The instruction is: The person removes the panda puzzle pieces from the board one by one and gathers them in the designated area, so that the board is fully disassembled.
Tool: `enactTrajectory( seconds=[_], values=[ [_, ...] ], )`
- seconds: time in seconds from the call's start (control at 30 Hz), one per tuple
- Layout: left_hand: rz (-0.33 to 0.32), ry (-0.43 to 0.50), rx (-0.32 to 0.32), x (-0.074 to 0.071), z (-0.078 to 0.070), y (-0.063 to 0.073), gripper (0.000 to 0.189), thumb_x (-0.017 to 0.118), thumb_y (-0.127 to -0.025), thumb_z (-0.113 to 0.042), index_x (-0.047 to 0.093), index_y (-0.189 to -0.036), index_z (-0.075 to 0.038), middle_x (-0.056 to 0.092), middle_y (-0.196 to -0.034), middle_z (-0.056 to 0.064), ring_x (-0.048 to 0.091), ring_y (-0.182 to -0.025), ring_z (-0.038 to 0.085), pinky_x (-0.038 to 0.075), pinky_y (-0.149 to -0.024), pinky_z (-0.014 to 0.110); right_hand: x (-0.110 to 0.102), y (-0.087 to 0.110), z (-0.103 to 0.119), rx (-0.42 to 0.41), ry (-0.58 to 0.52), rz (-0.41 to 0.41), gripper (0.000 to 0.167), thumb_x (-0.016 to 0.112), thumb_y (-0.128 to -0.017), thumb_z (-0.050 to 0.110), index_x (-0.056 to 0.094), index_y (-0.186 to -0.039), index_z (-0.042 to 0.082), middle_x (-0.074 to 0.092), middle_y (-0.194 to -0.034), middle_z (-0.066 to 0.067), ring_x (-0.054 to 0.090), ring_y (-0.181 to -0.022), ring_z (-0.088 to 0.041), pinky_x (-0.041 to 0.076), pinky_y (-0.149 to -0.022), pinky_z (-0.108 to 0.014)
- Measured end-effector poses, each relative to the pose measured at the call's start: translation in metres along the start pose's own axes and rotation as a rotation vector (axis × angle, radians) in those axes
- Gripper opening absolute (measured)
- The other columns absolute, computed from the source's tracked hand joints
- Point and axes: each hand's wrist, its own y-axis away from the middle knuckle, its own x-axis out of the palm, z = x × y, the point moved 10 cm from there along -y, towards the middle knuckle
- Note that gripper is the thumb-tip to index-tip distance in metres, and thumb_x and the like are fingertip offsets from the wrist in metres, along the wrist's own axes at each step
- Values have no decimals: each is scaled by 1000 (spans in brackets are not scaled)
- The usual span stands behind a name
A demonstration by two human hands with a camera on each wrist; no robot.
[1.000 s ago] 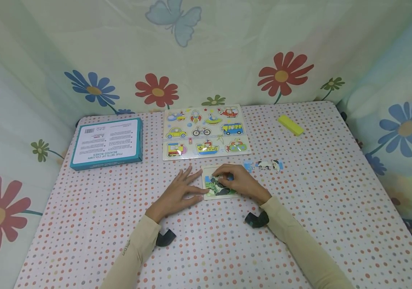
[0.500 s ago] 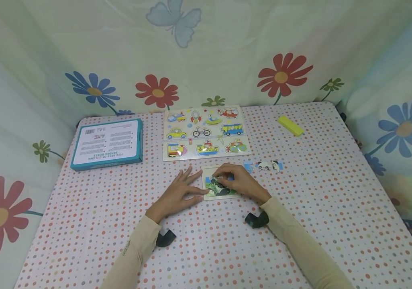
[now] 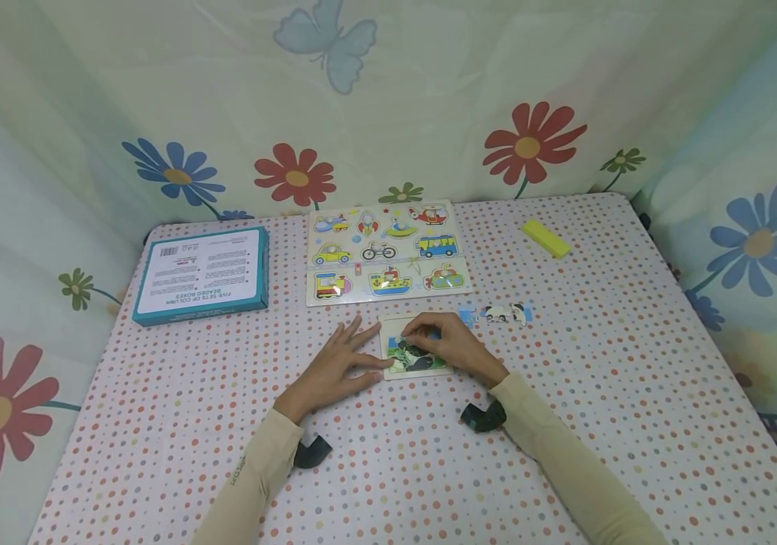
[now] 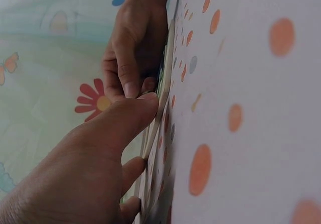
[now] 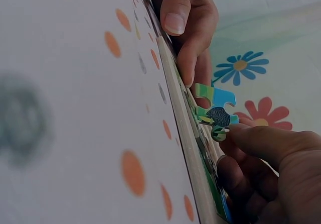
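A small wooden jigsaw tray (image 3: 419, 374) with a panda picture lies on the dotted table between both hands. My left hand (image 3: 334, 371) rests at its left edge with fingers spread, the thumb on the lower left corner. Over the tray, my right hand (image 3: 462, 347) pinches a jigsaw piece (image 5: 219, 116) between thumb and fingers. In the right wrist view that piece is green and blue with a black patch, tilted up from the tray. Some pieces lie in the tray, partly covered by the right hand. Loose panda pieces (image 3: 497, 313) lie just right of the tray.
Behind the tray is a large vehicle peg puzzle (image 3: 388, 261). A teal box (image 3: 201, 274) lies at the back left and a yellow block (image 3: 547, 238) at the back right. A flowered curtain (image 3: 388, 106) closes off the table's far side.
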Motion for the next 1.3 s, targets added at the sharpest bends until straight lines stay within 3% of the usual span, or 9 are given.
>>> enactTrajectory(
  seconds=[0.6,0.83,0.97,1.17,1.3],
  values=[
    [0,0,1,1,1,0,31,57,-93,-48,67,-120,-37,26,-157,-6,4,-148,25,2,-120,47,0,-1,-5,34,-6,7,10,64,-91,7,70,-96,1,66,-89,-8,57,-78,-18,49,-74,-34],
    [-4,12,4,1,1,0,30,58,-93,-46,68,-119,-35,27,-157,-5,4,-148,26,2,-119,49,5,-9,-40,57,-14,-24,8,66,-91,10,72,-94,6,66,-87,-3,56,-78,-18,47,-74,-34],
    [-1,9,7,0,0,0,30,58,-93,-45,68,-119,-35,27,-157,-4,4,-148,26,2,-120,48,4,-9,-44,56,-58,-34,6,68,-90,14,72,-93,11,66,-87,0,57,-79,-17,47,-76,-33],
    [6,-2,4,0,0,0,30,58,-93,-46,68,-119,-35,27,-157,-4,4,-148,27,2,-120,47,-6,-8,-45,68,-131,-50,12,68,-91,24,72,-96,14,69,-94,0,61,-86,-17,49,-83,-34],
    [8,-1,3,0,0,0,30,58,-93,-45,68,-119,-35,26,-157,-4,3,-148,28,2,-119,49,-25,-4,-38,23,-147,-89,16,66,-92,23,72,-98,10,69,-98,-4,62,-91,-16,48,-88,-38]
  ],
)
